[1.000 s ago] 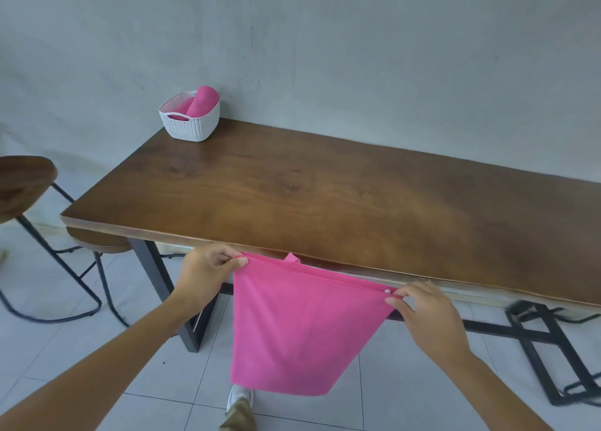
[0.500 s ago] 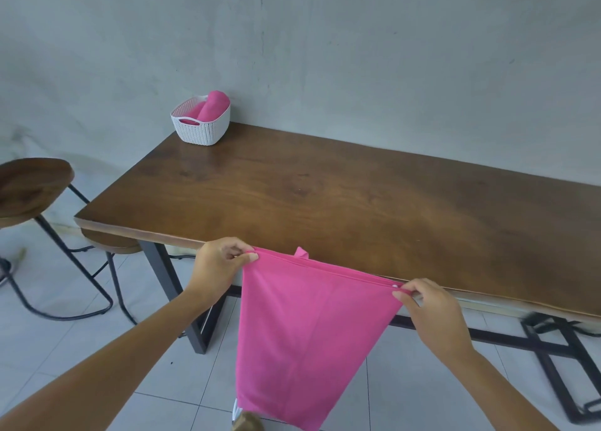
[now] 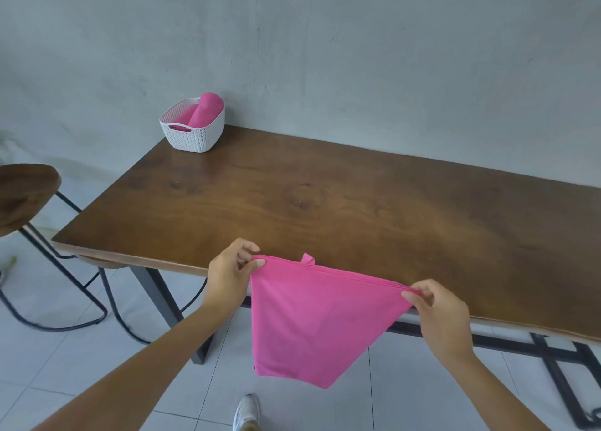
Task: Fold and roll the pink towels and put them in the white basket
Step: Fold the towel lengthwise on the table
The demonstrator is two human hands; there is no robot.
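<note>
Pink towel hangs at the table's near edge, left hand and right hand each with a pinched-shut grip on a top corner, white basket of rolled towels on the table's far-left corner.

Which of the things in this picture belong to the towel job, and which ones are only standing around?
Belong to the job: pink towel, pinched at its top corners by the left hand and right hand; white basket; rolled towels in it.
Only around: wooden table under the basket; stool; shoe on the floor.
</note>
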